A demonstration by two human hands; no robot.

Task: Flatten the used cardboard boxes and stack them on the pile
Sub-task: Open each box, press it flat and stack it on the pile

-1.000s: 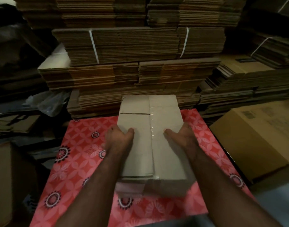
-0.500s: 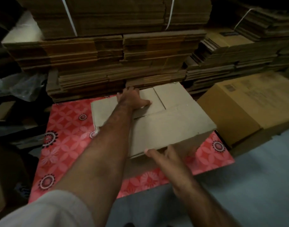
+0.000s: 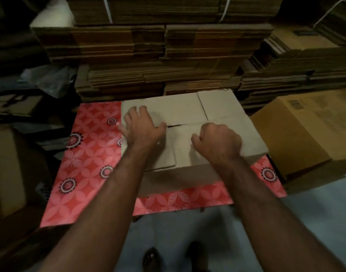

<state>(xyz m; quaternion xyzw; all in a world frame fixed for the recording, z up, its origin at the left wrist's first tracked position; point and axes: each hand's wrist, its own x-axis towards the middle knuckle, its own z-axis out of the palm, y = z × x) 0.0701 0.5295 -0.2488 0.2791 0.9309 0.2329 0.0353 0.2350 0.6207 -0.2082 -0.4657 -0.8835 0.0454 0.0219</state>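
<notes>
- Head view shows me the box point(image 3: 189, 132) still standing as a box, not flattened, on the red patterned mat point(image 3: 89, 154), toward its far right corner and close against the pile of flat cardboard point(image 3: 158, 61) behind it.
- My left hand point(image 3: 142, 128) lies spread on the top flaps, fingers straight and gripping nothing. My right hand point(image 3: 217, 142) is curled into a loose fist on the top; I cannot tell whether it pinches a flap edge.
- Risk: the top flaps look closed, with a seam gaping between the hands. Pressing down without opening them could crumple the walls instead of folding them along the creases.
- Risk: the box sits near the mat's right edge, just beside a larger brown carton point(image 3: 297, 132). A sideways shove could jam it there.
- Risk: the pile behind looks uneven, so a carelessly tossed sheet may slide off.
</notes>
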